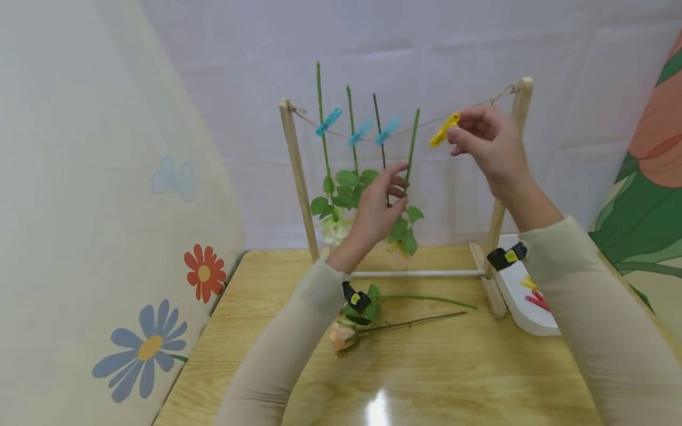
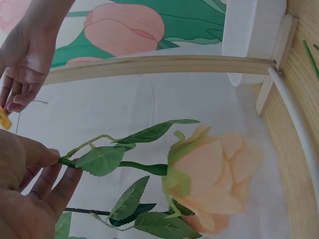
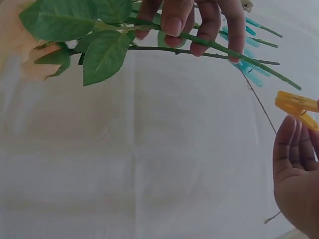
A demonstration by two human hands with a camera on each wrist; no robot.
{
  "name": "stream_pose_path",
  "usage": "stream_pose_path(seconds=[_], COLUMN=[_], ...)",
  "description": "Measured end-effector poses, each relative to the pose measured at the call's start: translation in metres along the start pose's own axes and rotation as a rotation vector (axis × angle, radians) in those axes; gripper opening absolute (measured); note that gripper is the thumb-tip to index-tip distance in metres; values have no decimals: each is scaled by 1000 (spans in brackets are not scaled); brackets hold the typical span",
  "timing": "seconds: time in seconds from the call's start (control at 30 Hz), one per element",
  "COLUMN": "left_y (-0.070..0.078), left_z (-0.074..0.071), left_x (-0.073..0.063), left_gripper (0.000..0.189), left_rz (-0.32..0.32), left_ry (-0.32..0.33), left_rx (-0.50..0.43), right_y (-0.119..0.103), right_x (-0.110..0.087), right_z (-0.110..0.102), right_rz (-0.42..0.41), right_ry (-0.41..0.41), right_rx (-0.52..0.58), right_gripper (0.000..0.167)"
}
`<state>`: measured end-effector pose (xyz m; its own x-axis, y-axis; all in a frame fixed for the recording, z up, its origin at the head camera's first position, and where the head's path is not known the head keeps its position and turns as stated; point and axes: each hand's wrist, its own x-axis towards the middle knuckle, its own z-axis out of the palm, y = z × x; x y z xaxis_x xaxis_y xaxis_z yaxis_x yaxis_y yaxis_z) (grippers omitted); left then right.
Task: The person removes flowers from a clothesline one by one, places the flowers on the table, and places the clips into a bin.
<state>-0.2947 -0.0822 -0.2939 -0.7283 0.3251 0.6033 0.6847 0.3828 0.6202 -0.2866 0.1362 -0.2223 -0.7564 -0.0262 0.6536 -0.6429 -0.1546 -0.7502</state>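
Observation:
My left hand [image 1: 379, 207] pinches the green stem of a peach rose [image 2: 214, 174], which hangs head down with its stem end up by the twine [image 3: 259, 102]. In my right hand [image 1: 492, 145] a yellow clothespin [image 1: 444, 130] is pinched between thumb and fingers, just right of that stem. To the left, three flowers hang upside down on the twine, held by a blue clothespin [image 1: 328, 122], a second blue clothespin [image 1: 360, 132] and a third blue clothespin [image 1: 388, 131]. A white flower [image 1: 334, 229] is the leftmost bloom. In the head view my left hand partly hides the blooms.
A wooden frame [image 1: 298, 177] with a white bottom bar [image 1: 421, 274] carries the twine. Another peach rose [image 1: 341, 336] and a second green stem [image 1: 426, 297] lie on the table [image 1: 426, 378]. At right, a white tray [image 1: 524, 313] contains red and yellow clothespins [image 1: 537, 300].

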Motion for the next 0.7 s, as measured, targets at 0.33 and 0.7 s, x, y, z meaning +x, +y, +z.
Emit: stream_pose_path(seconds=[0.33, 0.7], left_y=[1, 3], left_z=[-3, -6], left_x=[-10, -25], left_gripper=[62, 67], left_rz=[49, 58], left_ry=[-65, -179], left_rx=[98, 257], right_y=[6, 11], right_x=[-18, -33], right_z=[-16, -31], right_rz=[58, 79], right_ry=[-46, -53], right_rx=[-37, -59], right_gripper=[21, 22])
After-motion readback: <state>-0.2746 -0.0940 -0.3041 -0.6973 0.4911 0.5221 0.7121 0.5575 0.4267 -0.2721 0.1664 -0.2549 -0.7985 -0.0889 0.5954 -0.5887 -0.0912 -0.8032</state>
